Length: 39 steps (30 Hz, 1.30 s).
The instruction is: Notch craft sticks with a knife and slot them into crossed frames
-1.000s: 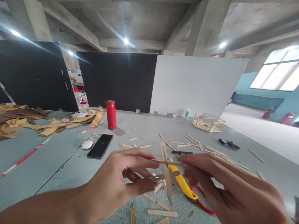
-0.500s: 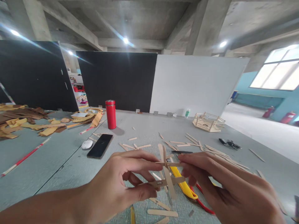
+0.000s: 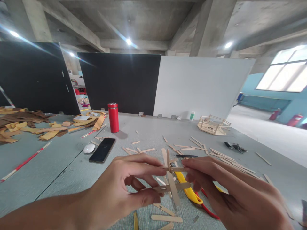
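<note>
Between my hands, above the table, is a small frame of crossed popsicle sticks [image 3: 173, 188]. My left hand [image 3: 134, 180] is closed on its left ends, forefinger on the upper stick and thumb on the lower one, which has a small slot cut in it. The fingertips of my right hand [image 3: 223, 182] pinch the right end of the upper stick. Beneath the frame lies a yellow utility knife [image 3: 189, 191], partly hidden. Red-handled scissors or a similar red tool [image 3: 207, 209] show in part under my right hand. Loose popsicle sticks [image 3: 166, 218] lie below.
A red flask [image 3: 113, 118], a phone [image 3: 102, 150] and a white earbud case [image 3: 89, 148] stand or lie left of centre. Stick scraps [image 3: 225, 158] are scattered behind my hands. A hexagonal stick structure [image 3: 213, 125] and keys [image 3: 235, 147] are at right, leather-like scraps [image 3: 48, 127] far left.
Almost nothing differs. The view has shifted very slightly, and both hands keep the same hold on the stick frame.
</note>
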{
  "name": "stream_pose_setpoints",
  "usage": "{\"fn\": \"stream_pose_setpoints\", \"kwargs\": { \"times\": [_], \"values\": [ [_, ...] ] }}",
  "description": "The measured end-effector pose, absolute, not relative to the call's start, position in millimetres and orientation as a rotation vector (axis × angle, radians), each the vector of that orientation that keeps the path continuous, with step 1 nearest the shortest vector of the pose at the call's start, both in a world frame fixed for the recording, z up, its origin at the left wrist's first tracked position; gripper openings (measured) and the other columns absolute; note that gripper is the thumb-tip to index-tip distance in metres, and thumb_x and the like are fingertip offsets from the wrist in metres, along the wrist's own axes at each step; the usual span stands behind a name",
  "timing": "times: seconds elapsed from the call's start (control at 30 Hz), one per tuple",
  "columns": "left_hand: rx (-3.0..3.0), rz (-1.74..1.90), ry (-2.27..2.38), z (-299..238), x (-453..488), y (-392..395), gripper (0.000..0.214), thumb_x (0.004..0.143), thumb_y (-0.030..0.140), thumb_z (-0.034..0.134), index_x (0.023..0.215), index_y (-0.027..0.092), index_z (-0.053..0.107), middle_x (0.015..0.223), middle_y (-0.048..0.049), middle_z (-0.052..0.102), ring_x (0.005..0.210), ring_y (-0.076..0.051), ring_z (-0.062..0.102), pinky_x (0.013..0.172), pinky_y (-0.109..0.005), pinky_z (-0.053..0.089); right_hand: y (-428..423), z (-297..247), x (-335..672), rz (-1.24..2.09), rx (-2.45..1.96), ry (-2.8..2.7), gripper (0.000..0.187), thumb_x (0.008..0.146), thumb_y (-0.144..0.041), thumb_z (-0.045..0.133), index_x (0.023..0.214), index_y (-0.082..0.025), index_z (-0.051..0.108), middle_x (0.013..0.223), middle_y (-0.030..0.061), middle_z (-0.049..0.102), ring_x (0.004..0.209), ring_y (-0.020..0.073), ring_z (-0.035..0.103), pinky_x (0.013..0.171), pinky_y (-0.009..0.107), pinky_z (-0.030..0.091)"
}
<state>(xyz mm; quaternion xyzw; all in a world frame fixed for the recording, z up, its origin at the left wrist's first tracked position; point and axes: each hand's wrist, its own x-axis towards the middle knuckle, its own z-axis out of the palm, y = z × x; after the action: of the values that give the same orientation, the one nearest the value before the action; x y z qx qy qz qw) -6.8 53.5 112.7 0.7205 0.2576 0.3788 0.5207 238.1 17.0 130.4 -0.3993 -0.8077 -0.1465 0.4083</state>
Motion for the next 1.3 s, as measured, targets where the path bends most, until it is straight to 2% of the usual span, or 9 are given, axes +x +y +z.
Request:
{"fn": "stream_pose_setpoints", "kwargs": {
  "times": [0.1, 0.33, 0.53, 0.7, 1.0, 1.13, 1.3],
  "values": [
    [1.737, 0.910, 0.617, 112, -7, 54, 0.041, 0.084, 0.012, 0.080, 0.116, 0.036, 0.079, 0.128, 0.0004, 0.066, 0.089, -0.014, 0.078, 0.079, -0.023, 0.067, 15, 128, 239, -0.357, -1.011, -2.041, 0.023, 0.097, -0.010, 0.055, 0.109, -0.028, 0.064, 0.093, -0.0020, 0.076, 0.070, 0.0101, 0.074, 0.063, 0.017, 0.059],
    [1.716, 0.895, 0.643, 111, -8, 53, 0.036, 0.084, 0.018, 0.082, 0.117, 0.032, 0.079, 0.131, -0.0033, 0.065, 0.090, -0.017, 0.078, 0.081, -0.028, 0.067, 15, 129, 242, -0.335, -1.018, -2.048, 0.023, 0.098, -0.012, 0.058, 0.111, -0.029, 0.064, 0.094, -0.0030, 0.076, 0.073, 0.0101, 0.074, 0.064, 0.017, 0.058],
    [1.725, 0.884, 0.607, 114, -7, 53, 0.044, 0.085, 0.014, 0.080, 0.122, 0.036, 0.077, 0.128, -0.0016, 0.066, 0.089, -0.014, 0.078, 0.079, -0.023, 0.066, 17, 130, 238, -0.296, -1.055, -2.013, 0.021, 0.097, -0.013, 0.058, 0.106, -0.030, 0.067, 0.088, -0.0046, 0.076, 0.065, 0.0097, 0.072, 0.059, 0.018, 0.056],
    [1.718, 0.903, 0.634, 113, -7, 52, 0.039, 0.083, 0.013, 0.081, 0.118, 0.030, 0.079, 0.131, -0.0044, 0.066, 0.089, -0.017, 0.078, 0.081, -0.028, 0.067, 18, 130, 237, -0.288, -1.049, -1.997, 0.019, 0.097, -0.013, 0.058, 0.104, -0.028, 0.068, 0.083, -0.0042, 0.075, 0.058, 0.0096, 0.070, 0.057, 0.020, 0.056],
    [1.769, 0.954, 0.621, 110, -8, 52, 0.034, 0.086, 0.014, 0.080, 0.117, 0.028, 0.079, 0.131, -0.0042, 0.067, 0.090, -0.018, 0.079, 0.082, -0.028, 0.068, 16, 129, 241, -0.301, -1.053, -2.010, 0.025, 0.096, -0.010, 0.060, 0.110, -0.029, 0.066, 0.094, -0.0029, 0.077, 0.070, 0.0116, 0.075, 0.063, 0.020, 0.059],
    [1.941, 1.035, 0.597, 109, -9, 50, 0.035, 0.088, 0.010, 0.077, 0.119, 0.027, 0.078, 0.127, -0.0027, 0.070, 0.087, -0.014, 0.079, 0.080, -0.022, 0.068, 15, 127, 240, -0.313, -1.046, -2.002, 0.024, 0.096, -0.011, 0.061, 0.110, -0.030, 0.066, 0.097, -0.0027, 0.077, 0.075, 0.0126, 0.076, 0.064, 0.020, 0.060],
    [2.299, 1.259, 0.455, 102, -10, 49, 0.049, 0.090, 0.001, 0.071, 0.131, 0.027, 0.070, 0.131, -0.0030, 0.070, 0.108, -0.016, 0.075, 0.096, -0.021, 0.062, 14, 128, 240, -0.319, -1.034, -1.999, 0.023, 0.096, -0.012, 0.061, 0.110, -0.030, 0.067, 0.097, -0.0025, 0.078, 0.076, 0.0134, 0.077, 0.068, 0.022, 0.062]
  ]
}}
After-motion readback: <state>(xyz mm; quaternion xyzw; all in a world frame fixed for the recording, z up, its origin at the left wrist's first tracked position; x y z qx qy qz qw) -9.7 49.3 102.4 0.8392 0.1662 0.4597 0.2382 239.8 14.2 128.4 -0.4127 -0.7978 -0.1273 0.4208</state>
